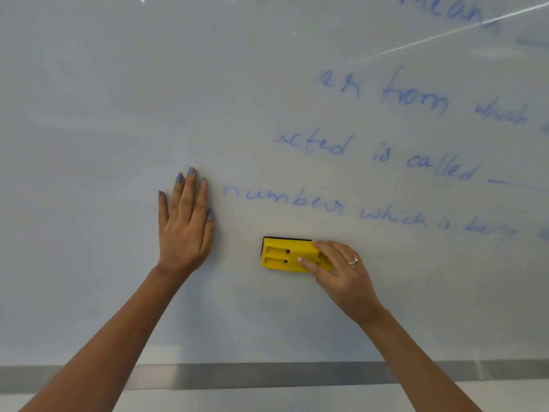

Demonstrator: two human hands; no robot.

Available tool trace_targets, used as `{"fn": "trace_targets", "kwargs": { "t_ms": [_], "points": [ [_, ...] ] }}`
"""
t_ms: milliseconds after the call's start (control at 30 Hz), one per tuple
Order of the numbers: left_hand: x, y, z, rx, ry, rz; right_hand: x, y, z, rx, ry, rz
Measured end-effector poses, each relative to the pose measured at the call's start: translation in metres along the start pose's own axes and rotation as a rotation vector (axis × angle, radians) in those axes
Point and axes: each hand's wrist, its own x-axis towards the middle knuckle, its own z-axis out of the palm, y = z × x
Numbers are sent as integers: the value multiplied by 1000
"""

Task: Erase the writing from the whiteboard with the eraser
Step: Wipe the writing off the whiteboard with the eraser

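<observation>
The whiteboard [118, 114] fills the view. Blue handwriting [386, 153] runs in several lines across its right half; the lowest line [285, 200] begins with "number". A yellow eraser [282, 255] with a black felt edge lies flat against the board, just below that lowest line. My right hand [341, 275] grips the eraser's right end, fingers curled over its back, a ring on one finger. My left hand [185, 227] rests flat on the board with straight fingers, left of the word "number", holding nothing.
The left half of the board bears no writing. A grey metal frame strip [267, 376] runs along the board's bottom edge, with a pale wall below it. A bright glare streak [445, 34] crosses the upper right.
</observation>
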Motion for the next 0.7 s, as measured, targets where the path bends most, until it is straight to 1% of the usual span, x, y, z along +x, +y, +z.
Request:
{"fn": "trace_targets", "kwargs": {
  "t_ms": [100, 233, 467, 600, 700],
  "points": [
    [-8, 4, 6, 49, -15, -2, -17, 30, -10, -11, -14, -25],
    [-12, 0, 12, 137, 7, 10, -46, 71, -23, -17, -35, -40],
    [-15, -3, 19, 239, 61, 27, -91, 133, -48, -46, -38, 2],
    [-15, 0, 19, 250, 68, 17, -107, 154, -57, -47, -32, 17],
    [-14, 1, 19, 250, 65, 12, -109, 153, -55, -32, -3, 45]
  ]
}}
